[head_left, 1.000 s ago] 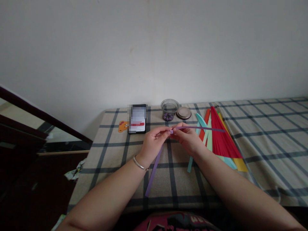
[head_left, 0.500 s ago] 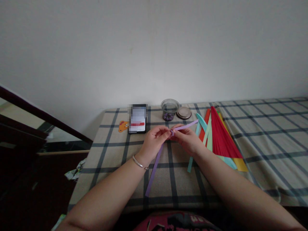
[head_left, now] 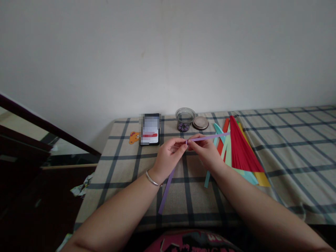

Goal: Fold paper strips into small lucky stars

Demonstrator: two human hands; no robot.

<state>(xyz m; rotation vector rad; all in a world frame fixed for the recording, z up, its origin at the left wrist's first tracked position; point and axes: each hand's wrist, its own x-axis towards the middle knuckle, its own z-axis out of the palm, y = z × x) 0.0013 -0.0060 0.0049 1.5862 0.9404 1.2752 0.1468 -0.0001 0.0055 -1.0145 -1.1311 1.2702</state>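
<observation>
Both hands meet above the checked cloth and pinch one purple paper strip (head_left: 166,190) at a small fold between the fingertips. My left hand (head_left: 169,156), with a silver bangle on its wrist, grips the fold from the left, fingers closed. My right hand (head_left: 206,151) pinches it from the right. One end of the strip runs right from the fold toward the red paper; the other hangs down toward the near edge of the table.
A fan of coloured paper strips (head_left: 241,148) lies right of my hands. Behind stand a clear jar (head_left: 185,119) with purple bits, its lid (head_left: 200,123), a phone (head_left: 150,129) and a small orange bear figure (head_left: 133,137). The cloth-covered table (head_left: 294,154) ends at left.
The strip's right end, long and pointing right a second ago, swung up and shortened, then stretched right again. The hands stayed together at the fold, shifting only slightly.
</observation>
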